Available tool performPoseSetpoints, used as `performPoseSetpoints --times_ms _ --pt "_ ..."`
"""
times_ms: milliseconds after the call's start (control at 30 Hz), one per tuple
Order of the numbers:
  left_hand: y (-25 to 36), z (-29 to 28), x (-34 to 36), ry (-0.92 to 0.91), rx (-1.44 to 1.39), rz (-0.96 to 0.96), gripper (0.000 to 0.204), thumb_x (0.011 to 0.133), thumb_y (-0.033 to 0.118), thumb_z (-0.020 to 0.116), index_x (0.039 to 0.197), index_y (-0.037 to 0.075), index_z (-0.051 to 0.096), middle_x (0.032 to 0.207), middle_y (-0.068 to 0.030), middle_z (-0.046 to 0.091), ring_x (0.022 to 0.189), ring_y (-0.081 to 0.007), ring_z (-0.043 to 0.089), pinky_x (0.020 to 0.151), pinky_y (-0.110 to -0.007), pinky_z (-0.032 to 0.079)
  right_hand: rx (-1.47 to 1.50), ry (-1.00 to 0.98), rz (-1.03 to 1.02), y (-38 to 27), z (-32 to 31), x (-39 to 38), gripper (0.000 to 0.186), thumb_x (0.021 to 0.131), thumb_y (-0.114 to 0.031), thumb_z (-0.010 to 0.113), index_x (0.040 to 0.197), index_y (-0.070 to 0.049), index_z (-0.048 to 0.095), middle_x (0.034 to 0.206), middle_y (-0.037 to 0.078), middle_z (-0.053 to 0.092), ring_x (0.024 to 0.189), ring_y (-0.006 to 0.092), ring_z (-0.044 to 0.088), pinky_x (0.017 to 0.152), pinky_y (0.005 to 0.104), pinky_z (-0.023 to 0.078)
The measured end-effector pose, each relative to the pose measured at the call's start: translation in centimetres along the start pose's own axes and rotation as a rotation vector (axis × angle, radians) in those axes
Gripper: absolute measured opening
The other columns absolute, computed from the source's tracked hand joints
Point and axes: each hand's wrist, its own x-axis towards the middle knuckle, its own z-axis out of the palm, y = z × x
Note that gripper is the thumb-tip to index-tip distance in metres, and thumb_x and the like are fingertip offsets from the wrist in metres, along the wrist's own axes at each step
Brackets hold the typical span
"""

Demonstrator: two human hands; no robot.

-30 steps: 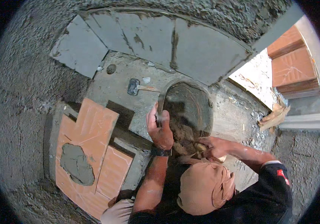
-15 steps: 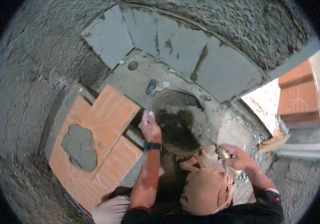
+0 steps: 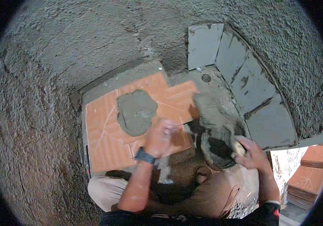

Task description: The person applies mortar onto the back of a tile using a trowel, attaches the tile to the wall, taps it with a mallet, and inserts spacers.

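My right hand grips the pale handle of a trowel, whose motion-blurred blade is raised over a round bucket with dark contents. My left hand is over orange tiles lying at centre left, just below a grey patch of mortar spread on them. Its fingers are smeared by motion, so I cannot tell whether they hold or touch anything.
A curved row of grey tiles runs down the right, beside a round drain. Rough cement walls surround the work. Stacks of orange tiles stand at the lower right.
My view has swung toward the tiles and mortar. My left hand has left the bucket's rim and moved over the tiles. My right hand has lifted the trowel up out from near my knee.
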Motion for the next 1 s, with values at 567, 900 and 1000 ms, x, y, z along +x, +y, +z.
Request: performPoseSetpoints --times_ms 567,900,1000 --pt "-9.0 -18.2 -1.2 -0.313 0.808 -0.416 0.112 0.054 0.059 0.083 0.134 -0.007 0.041 0.125 -0.0272 0.05 0.119 -0.0425 0.046 0.102 -0.048 0.041 -0.509 -0.015 -0.19 -5.5 9.0 13.6 0.049 0.08 -0.018 0.061 0.126 -0.006 0.047 0.113 0.021 0.058 0.093 0.0429 0.06 0.076 0.0491 0.051" --pt "-9.9 -18.7 0.1 -0.4 0.797 -0.406 0.12 0.05 0.054 0.088 0.147 0.011 0.032 0.13 -0.0282 0.045 0.124 -0.0446 0.042 0.105 -0.048 0.038 0.081 0.1 0.285 -3.7 4.0 12.8 0.052 0.091 -0.033 0.051 0.131 -0.001 0.049 0.099 0.02 0.066 0.089 0.0341 0.063 0.083 0.0417 0.049" --pt "-9.7 -18.7 0.3 -0.399 0.806 -0.451 0.119 0.05 0.054 0.088 0.147 0.013 0.033 0.132 -0.0267 0.044 0.127 -0.0445 0.039 0.106 -0.047 0.038 -0.196 0.209 0.167 -0.8 2.4 15.1 0.048 0.094 -0.042 0.046 0.11 0.002 0.058 0.085 0.014 0.063 0.076 0.0261 0.059 0.072 0.0382 0.048"
